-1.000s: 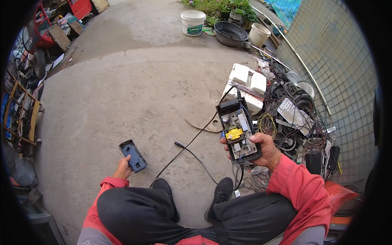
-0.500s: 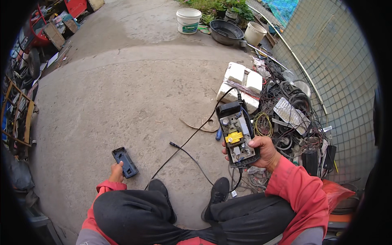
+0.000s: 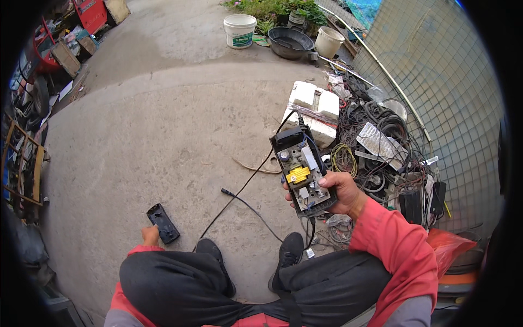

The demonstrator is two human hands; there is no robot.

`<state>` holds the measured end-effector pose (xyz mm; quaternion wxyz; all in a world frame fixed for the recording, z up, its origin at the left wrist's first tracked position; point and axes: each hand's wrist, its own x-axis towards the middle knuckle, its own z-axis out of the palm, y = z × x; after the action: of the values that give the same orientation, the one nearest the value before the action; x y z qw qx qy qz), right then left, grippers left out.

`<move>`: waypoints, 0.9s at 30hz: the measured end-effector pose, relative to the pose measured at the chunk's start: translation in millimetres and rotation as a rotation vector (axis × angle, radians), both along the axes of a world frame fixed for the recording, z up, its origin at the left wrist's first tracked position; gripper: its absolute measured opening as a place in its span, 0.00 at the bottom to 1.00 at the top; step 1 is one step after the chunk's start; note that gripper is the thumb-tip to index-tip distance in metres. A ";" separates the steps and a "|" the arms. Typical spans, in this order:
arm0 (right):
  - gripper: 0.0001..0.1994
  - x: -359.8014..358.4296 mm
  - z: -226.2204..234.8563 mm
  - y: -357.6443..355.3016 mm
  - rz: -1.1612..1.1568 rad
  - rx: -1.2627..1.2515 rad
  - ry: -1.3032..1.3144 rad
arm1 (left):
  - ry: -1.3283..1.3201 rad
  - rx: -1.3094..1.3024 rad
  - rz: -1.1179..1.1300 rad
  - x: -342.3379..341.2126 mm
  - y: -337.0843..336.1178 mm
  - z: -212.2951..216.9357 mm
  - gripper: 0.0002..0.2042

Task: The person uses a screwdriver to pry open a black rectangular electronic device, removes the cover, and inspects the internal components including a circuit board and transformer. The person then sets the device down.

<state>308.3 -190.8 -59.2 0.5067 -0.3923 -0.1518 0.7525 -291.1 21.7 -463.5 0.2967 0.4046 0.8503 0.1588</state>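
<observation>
My right hand [image 3: 339, 192] grips an opened black power adapter [image 3: 302, 169], its circuit board with a yellow part facing up. A black cable [image 3: 245, 185] runs from the adapter's far end down across the concrete. My left hand [image 3: 150, 235] is low at my left knee, mostly hidden by my leg, holding the adapter's flat black lid [image 3: 163, 223] just above or on the ground.
A heap of cables, metal scrap and dark boxes [image 3: 381, 158] lies along the tiled wall on the right, with white foam blocks [image 3: 316, 109] beside it. A white bucket [image 3: 239, 30], a black basin [image 3: 291, 42] and a second pail stand far ahead. Clutter lines the left edge.
My left hand has dropped down and to the left with the black lid, toward the ground beside my knee. The right hand keeps the open adapter nearly still.
</observation>
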 end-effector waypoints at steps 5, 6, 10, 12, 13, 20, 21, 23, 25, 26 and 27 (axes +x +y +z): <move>0.41 1.2 -2.6 -3.5 -0.013 0.044 0.005 | -0.207 0.033 -0.086 8.6 7.0 41.3 0.16; 0.41 -0.7 1.6 -0.9 -0.007 0.048 -0.019 | -0.292 0.033 -0.102 0.6 9.8 50.1 0.15; 0.41 1.9 0.1 -4.8 -0.035 0.064 -0.028 | -0.536 0.027 -0.209 49.0 27.4 145.5 0.16; 0.41 4.1 2.1 -9.7 -0.095 0.062 -0.062 | -0.662 0.065 -0.235 97.4 25.9 225.2 0.13; 0.41 0.2 8.9 -7.3 -0.100 0.065 -0.062 | -0.674 0.088 -0.291 97.3 30.0 245.8 0.14; 0.39 -5.4 25.6 -5.7 -0.138 0.158 0.004 | -0.804 0.243 -0.592 149.3 46.3 383.6 0.11; 0.39 -7.4 28.5 -5.8 -0.149 0.154 0.003 | -0.821 0.260 -0.651 161.5 42.9 403.2 0.11; 0.39 -6.7 29.4 -5.6 -0.140 0.170 0.025 | -0.843 0.276 -0.762 185.8 29.0 439.3 0.11; 0.39 -7.8 34.1 -6.4 -0.134 0.190 0.007 | -0.853 0.266 -0.879 212.7 14.9 470.4 0.12; 0.39 -8.0 36.6 -7.2 -0.113 0.204 -0.002 | -0.881 0.266 -0.935 224.1 6.9 482.7 0.12; 0.39 -7.8 38.6 -7.9 -0.095 0.216 -0.011 | -0.909 0.262 -0.995 235.5 -0.6 492.7 0.12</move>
<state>300.5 -198.7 -20.7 0.5801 -0.3463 -0.2159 0.7049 -55.7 21.1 29.2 0.6102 0.6727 0.3284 0.2593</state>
